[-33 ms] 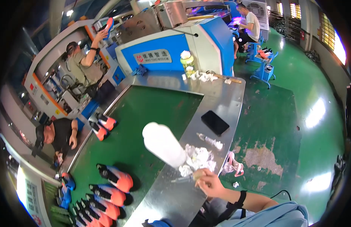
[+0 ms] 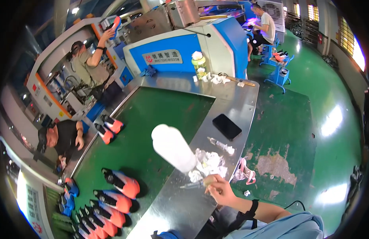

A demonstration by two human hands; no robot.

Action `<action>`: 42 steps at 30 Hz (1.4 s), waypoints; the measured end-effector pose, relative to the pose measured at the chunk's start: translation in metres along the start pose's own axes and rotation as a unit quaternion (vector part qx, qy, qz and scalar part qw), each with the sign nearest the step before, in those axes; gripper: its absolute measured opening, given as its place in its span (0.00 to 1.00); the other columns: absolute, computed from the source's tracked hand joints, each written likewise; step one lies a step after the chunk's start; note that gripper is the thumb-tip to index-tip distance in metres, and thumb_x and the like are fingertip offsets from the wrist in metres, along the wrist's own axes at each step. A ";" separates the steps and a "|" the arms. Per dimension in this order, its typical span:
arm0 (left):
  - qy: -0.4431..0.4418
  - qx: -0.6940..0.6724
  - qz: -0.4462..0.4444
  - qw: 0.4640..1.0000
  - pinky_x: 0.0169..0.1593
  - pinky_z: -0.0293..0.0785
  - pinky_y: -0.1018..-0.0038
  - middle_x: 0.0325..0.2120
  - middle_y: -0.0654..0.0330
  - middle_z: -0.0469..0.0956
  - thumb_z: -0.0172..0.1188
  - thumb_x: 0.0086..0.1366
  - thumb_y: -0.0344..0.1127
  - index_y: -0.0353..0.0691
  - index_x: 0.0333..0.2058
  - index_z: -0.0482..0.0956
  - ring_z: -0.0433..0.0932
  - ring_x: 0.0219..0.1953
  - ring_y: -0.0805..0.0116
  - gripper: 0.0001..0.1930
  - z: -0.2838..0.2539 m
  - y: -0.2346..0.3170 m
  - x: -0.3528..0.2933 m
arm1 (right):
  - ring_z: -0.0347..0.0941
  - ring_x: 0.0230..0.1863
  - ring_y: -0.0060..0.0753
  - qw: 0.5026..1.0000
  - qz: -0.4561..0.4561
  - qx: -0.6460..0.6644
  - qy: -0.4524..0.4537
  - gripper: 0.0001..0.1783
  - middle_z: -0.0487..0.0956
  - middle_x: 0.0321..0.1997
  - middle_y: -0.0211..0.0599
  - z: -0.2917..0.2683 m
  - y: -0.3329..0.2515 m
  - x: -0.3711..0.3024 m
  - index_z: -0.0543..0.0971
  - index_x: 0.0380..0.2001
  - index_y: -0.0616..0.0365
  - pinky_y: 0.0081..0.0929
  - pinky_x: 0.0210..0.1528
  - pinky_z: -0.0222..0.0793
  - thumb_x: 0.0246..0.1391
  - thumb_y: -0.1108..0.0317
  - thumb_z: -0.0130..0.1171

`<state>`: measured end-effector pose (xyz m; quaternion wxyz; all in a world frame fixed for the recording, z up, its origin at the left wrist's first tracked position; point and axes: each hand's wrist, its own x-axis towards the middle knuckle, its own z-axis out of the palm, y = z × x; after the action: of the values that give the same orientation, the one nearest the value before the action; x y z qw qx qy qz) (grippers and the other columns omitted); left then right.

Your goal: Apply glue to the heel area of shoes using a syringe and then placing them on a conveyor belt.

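Observation:
My right hand reaches in from the lower right over the metal table edge. Its fingers are closed at the end of a thin syringe, whose tip points left just above or on the metal. Crumpled white tissue lies right beyond the hand. Beside it stands a white plastic bottle, appearing tilted in this view. A second syringe with a white end lies farther off, near a black phone. My left hand is not in view. Part of a blue shoe shows at the lower edge.
Several orange and blue shoes line the green belt at the left, with a pair farther up. A yellow-green jar stands at the back. One co-worker leans in at left; another lifts a shoe; a third sits far right.

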<state>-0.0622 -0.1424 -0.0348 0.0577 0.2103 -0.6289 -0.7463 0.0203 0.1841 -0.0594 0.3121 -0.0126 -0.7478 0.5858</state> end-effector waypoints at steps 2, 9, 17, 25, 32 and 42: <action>0.048 0.008 0.033 0.998 0.49 0.73 0.70 0.44 0.55 0.75 0.52 0.68 0.39 0.34 0.53 0.68 0.75 0.44 0.64 0.19 -0.030 -0.002 -0.012 | 0.69 0.44 0.35 0.997 0.069 0.036 0.011 0.12 0.74 0.43 0.42 0.007 -0.011 -0.007 0.79 0.23 0.62 0.28 0.45 0.66 0.57 0.71 0.50; 0.169 0.006 0.193 0.967 0.48 0.73 0.69 0.43 0.55 0.75 0.52 0.68 0.38 0.34 0.53 0.68 0.75 0.43 0.65 0.18 -0.112 0.014 -0.075 | 0.69 0.37 0.23 0.958 0.231 0.172 0.011 0.14 0.72 0.30 0.32 0.000 -0.031 0.004 0.75 0.26 0.64 0.26 0.42 0.65 0.61 0.65 0.51; -0.187 0.058 0.393 0.899 0.47 0.72 0.67 0.40 0.52 0.76 0.68 0.52 0.46 0.33 0.50 0.66 0.78 0.40 0.62 0.32 -0.047 0.064 -0.076 | 0.67 0.46 0.42 0.932 0.048 0.314 -0.173 0.31 0.71 0.36 0.49 -0.009 -0.144 -0.004 0.77 0.21 0.65 0.36 0.37 0.75 0.62 0.50 0.37; -0.309 0.091 0.517 0.793 0.37 0.74 0.74 0.31 0.52 0.80 0.73 0.43 0.40 0.29 0.39 0.77 0.79 0.32 0.63 0.27 -0.020 0.089 -0.081 | 0.73 0.27 0.42 0.807 0.059 0.517 -0.280 0.47 0.71 0.32 0.53 0.029 -0.195 -0.013 0.82 0.17 0.59 0.33 0.31 0.75 0.58 0.31 0.28; -0.332 0.089 0.526 0.778 0.36 0.74 0.73 0.32 0.51 0.81 0.74 0.42 0.42 0.29 0.39 0.78 0.79 0.31 0.64 0.28 -0.015 0.090 -0.075 | 0.73 0.24 0.42 0.787 0.117 0.536 -0.282 0.49 0.70 0.32 0.55 0.039 -0.192 -0.009 0.82 0.16 0.59 0.31 0.28 0.72 0.58 0.30 0.23; -0.327 0.077 0.476 0.813 0.40 0.74 0.71 0.33 0.48 0.80 0.72 0.47 0.46 0.27 0.41 0.74 0.78 0.36 0.61 0.30 -0.020 0.088 -0.057 | 0.75 0.27 0.43 0.821 0.089 0.487 -0.284 0.44 0.72 0.33 0.56 0.043 -0.171 -0.007 0.82 0.15 0.57 0.31 0.29 0.73 0.62 0.36 0.29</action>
<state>-0.0187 -0.1585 0.0610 0.1804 -0.3682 -0.6872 -0.5997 0.0644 0.0908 0.0833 -0.0020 0.2410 -0.4165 0.8766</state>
